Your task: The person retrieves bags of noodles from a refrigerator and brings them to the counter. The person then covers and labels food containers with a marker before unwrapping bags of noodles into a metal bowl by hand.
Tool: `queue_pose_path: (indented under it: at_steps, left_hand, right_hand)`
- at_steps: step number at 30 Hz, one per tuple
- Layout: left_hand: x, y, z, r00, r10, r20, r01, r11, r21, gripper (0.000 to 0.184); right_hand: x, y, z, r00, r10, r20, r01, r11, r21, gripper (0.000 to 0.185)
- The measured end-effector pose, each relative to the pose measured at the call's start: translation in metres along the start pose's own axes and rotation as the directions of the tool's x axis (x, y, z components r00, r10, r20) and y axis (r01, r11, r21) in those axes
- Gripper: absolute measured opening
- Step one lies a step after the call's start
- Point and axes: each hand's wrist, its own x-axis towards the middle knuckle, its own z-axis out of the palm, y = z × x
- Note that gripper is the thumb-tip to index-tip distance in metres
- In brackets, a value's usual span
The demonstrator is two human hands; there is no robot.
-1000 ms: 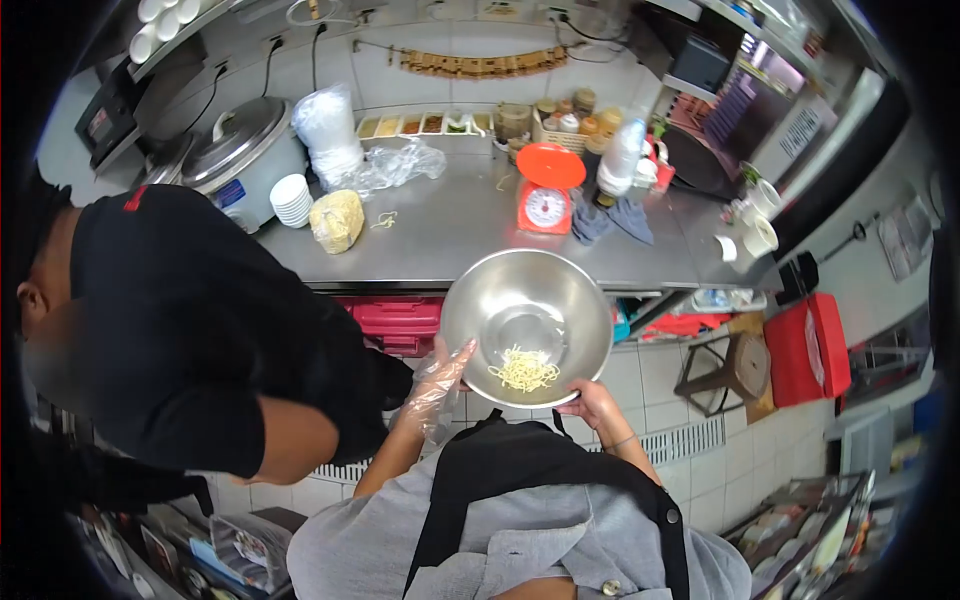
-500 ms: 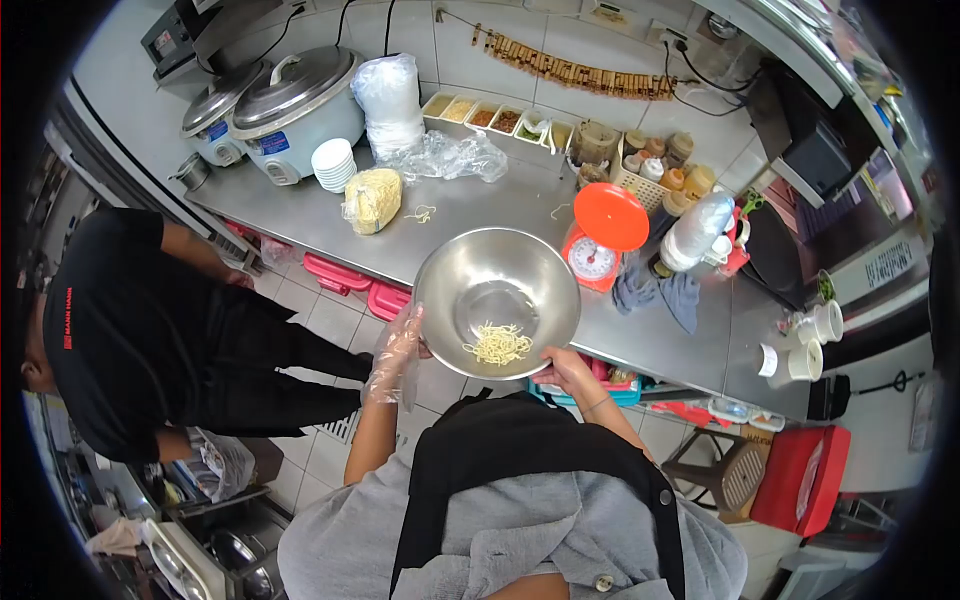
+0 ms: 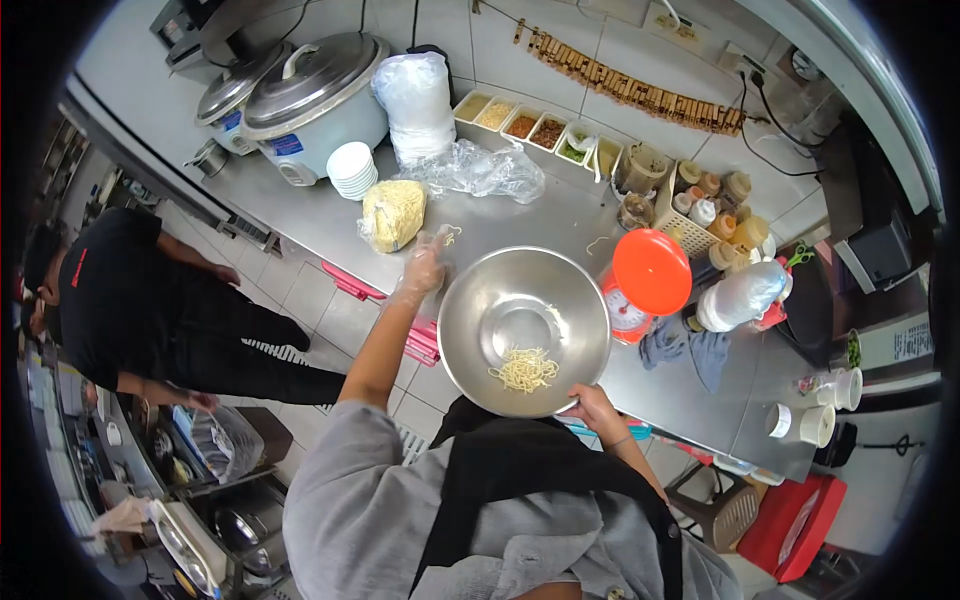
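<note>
A large steel mixing bowl (image 3: 480,345) is tilted toward me in front of the counter edge, with a small heap of pale noodles (image 3: 524,370) inside. My right hand (image 3: 594,405) grips its near right rim. My left hand (image 3: 425,268), in a clear plastic glove, is off the bowl and stretched over the counter, fingers extended but slightly blurred. Just beyond its fingertips lie a few loose noodle strands (image 3: 453,235). Close by on the left sits a plastic bag of noodles (image 3: 392,216).
An orange kitchen scale (image 3: 652,272) stands right of the bowl, near a grey cloth (image 3: 686,350). Along the back are rice cookers (image 3: 315,95), stacked white dishes (image 3: 352,171), topping containers (image 3: 520,125) and a sauce bottle basket (image 3: 690,225). A co-worker (image 3: 150,300) stands at left.
My left hand has let go of the bowl's left rim and moved forward over the counter toward the loose strands. My right hand keeps the bowl. The co-worker has shifted farther left.
</note>
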Motion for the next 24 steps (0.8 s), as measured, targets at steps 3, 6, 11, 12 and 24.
queue_pose_path:
  at_steps: [3,6,11,12,24]
  left_hand:
    - [0.030,-0.011,0.024,0.996,0.094,0.001,-0.094,0.988,0.124,0.044]
    - [0.046,-0.018,0.049,0.969,0.242,-0.049,-0.235,0.966,0.107,0.034]
    - [0.066,-0.020,0.056,0.916,0.399,0.032,-0.397,0.916,-0.053,0.016]
    - [0.078,-0.012,0.061,0.910,0.413,0.039,-0.410,0.910,-0.064,0.016]
    - [0.192,0.207,0.184,0.226,0.971,-0.075,-0.845,0.157,-0.510,0.013]
  right_hand:
    - [-0.002,0.009,0.004,0.999,-0.008,-0.046,0.010,0.999,0.046,0.036]
    - [-0.001,0.020,0.009,0.992,-0.006,-0.125,0.017,0.996,0.091,0.034]
    - [-0.001,0.029,0.028,0.972,0.019,-0.235,0.018,0.988,0.154,0.031]
    - [-0.003,0.030,0.031,0.965,0.009,-0.261,0.035,0.986,0.166,0.030]
    - [-0.012,0.032,0.056,0.927,0.030,-0.374,0.072,0.964,0.257,0.029]
